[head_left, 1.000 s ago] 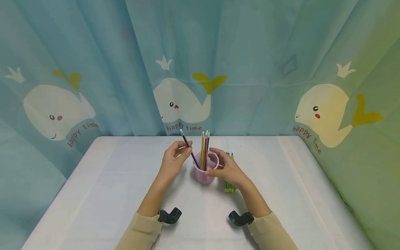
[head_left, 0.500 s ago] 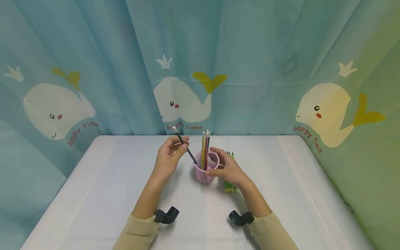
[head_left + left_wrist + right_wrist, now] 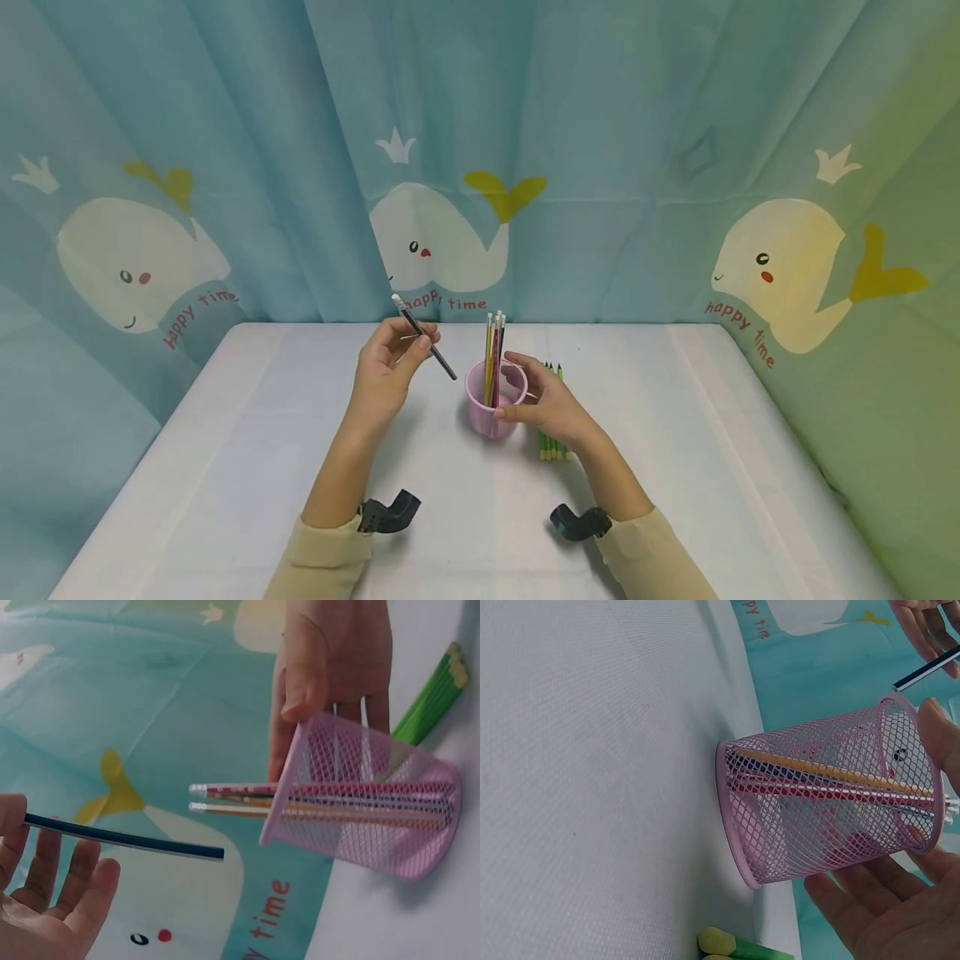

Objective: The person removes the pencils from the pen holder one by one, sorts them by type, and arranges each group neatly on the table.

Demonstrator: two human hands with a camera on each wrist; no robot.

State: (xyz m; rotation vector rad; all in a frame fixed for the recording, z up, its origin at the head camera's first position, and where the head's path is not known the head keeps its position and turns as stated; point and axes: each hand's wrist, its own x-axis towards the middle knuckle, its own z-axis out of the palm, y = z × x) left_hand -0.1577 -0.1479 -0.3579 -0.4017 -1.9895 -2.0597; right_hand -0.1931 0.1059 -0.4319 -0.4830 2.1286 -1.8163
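My left hand (image 3: 384, 371) pinches a dark pencil (image 3: 426, 340) between thumb and fingers, its white eraser end up and its lower end pointing toward the cup. In the left wrist view that pencil (image 3: 127, 838) is clear of the cup's rim. My right hand (image 3: 551, 406) holds a pink mesh pencil cup (image 3: 817, 795) by its rim, thumb at the near side and fingers around the far side. Inside the cup stand several pencils (image 3: 492, 358), yellow, red and dark, eraser ends up. The cup stands upright on the table.
Several green pencils (image 3: 553, 450) lie side by side on the white table (image 3: 225, 467), just right of the cup and partly behind the right hand. A blue curtain (image 3: 600, 250) with whale prints hangs behind the table's far edge.
My left hand has moved left and slightly up, drawing the dark pencil out of the cup. My right hand keeps its hold on the cup, which stays in place.
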